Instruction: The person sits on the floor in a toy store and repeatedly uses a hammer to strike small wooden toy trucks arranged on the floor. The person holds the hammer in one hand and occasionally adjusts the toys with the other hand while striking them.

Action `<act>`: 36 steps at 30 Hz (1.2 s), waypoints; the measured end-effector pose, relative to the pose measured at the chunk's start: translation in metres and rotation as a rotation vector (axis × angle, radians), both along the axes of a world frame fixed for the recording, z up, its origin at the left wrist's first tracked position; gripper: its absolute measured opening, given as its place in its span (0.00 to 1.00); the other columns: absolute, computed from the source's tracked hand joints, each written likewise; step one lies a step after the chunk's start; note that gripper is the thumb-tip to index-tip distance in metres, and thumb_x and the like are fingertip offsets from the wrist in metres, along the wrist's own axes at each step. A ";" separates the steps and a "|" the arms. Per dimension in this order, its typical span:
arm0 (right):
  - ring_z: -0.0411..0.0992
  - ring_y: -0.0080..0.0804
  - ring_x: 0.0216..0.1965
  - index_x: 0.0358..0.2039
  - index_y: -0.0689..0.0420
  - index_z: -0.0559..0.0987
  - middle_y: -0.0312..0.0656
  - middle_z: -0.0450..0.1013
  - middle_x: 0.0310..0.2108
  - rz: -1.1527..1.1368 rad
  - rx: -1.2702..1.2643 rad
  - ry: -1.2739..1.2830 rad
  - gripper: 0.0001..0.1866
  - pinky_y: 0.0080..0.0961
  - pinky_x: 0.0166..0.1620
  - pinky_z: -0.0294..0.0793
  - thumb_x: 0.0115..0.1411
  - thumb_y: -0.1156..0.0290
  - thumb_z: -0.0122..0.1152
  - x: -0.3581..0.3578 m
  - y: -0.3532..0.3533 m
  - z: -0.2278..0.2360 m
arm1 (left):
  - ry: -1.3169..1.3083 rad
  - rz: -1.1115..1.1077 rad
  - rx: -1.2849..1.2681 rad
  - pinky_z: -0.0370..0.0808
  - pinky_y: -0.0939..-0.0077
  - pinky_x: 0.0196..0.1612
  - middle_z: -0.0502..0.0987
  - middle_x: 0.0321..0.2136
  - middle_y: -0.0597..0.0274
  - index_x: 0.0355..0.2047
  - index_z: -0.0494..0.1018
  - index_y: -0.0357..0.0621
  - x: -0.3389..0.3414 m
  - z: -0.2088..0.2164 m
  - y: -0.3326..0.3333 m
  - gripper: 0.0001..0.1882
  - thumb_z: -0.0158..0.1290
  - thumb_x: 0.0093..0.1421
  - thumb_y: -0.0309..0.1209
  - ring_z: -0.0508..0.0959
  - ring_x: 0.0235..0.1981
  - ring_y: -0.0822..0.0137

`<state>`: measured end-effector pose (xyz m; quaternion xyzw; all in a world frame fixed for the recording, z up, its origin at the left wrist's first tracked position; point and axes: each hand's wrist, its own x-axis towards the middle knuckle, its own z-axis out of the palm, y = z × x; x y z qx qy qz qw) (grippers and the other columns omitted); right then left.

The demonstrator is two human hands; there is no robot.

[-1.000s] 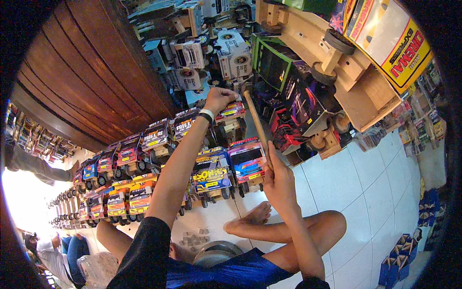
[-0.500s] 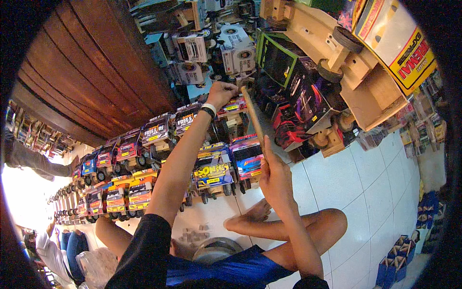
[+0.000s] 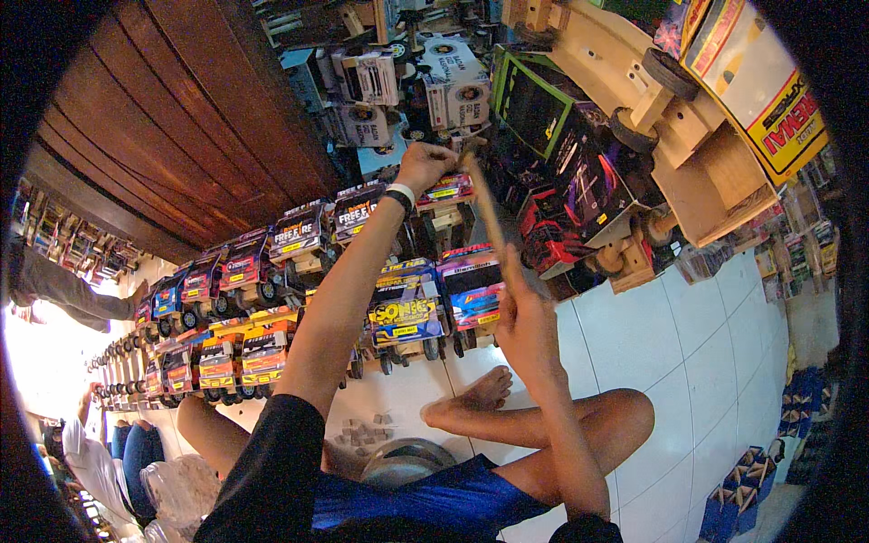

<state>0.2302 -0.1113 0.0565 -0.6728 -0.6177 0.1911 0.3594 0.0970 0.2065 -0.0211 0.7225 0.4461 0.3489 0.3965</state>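
Note:
My right hand (image 3: 527, 335) is wrapped round the long wooden handle of a hammer (image 3: 489, 210), whose dark head, slightly blurred, reaches up beside my left fingertips. With fingers pinched together, my left hand (image 3: 428, 166) hovers over the back of a toy truck with a red and pink front (image 3: 448, 187); whatever it pinches is too small to make out. Nearer to me stand a yellow and blue toy truck (image 3: 404, 308) and a pink and blue toy truck (image 3: 472, 288), between my two forearms.
Rows of toy trucks (image 3: 262, 355) run off to the left beside a brown wooden panel (image 3: 154, 118). Large wooden toy trucks (image 3: 715, 185) are piled at the right. Small grey blocks (image 3: 365, 433) and a round metal bowl (image 3: 407, 460) lie near my legs. Another person (image 3: 95, 462) sits at lower left.
The hammer's head has come a little lower and right, still close to my left fingers. My right hand has dropped slightly. The whole view has shifted a little.

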 end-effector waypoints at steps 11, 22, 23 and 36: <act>0.80 0.57 0.36 0.76 0.53 0.56 0.59 0.79 0.36 0.047 0.096 -0.078 0.44 0.47 0.40 0.79 0.61 0.86 0.56 0.009 0.002 -0.007 | 0.064 0.019 -0.105 0.79 0.73 0.37 0.86 0.33 0.66 0.40 0.88 0.44 -0.002 -0.005 0.011 0.08 0.63 0.61 0.28 0.80 0.32 0.78; 0.80 0.63 0.37 0.76 0.52 0.56 0.63 0.79 0.35 0.080 0.003 -0.138 0.42 0.48 0.40 0.79 0.63 0.86 0.54 0.013 -0.001 0.001 | -0.163 -0.090 -0.287 0.82 0.72 0.43 0.86 0.34 0.62 0.38 0.87 0.38 -0.006 -0.002 0.018 0.08 0.60 0.63 0.27 0.84 0.35 0.68; 0.79 0.62 0.37 0.76 0.52 0.57 0.63 0.79 0.35 0.091 0.003 -0.119 0.42 0.48 0.40 0.79 0.63 0.86 0.54 0.017 -0.001 0.002 | -0.144 -0.086 -0.268 0.82 0.72 0.43 0.86 0.34 0.62 0.38 0.87 0.38 -0.005 -0.001 0.017 0.08 0.60 0.63 0.27 0.84 0.35 0.68; 0.81 0.54 0.36 0.75 0.57 0.57 0.55 0.82 0.37 0.083 -0.030 -0.155 0.48 0.46 0.41 0.81 0.53 0.88 0.59 0.020 0.001 -0.003 | -0.213 -0.064 -0.275 0.82 0.70 0.46 0.87 0.37 0.56 0.39 0.86 0.36 -0.006 -0.016 0.029 0.09 0.60 0.63 0.28 0.85 0.38 0.65</act>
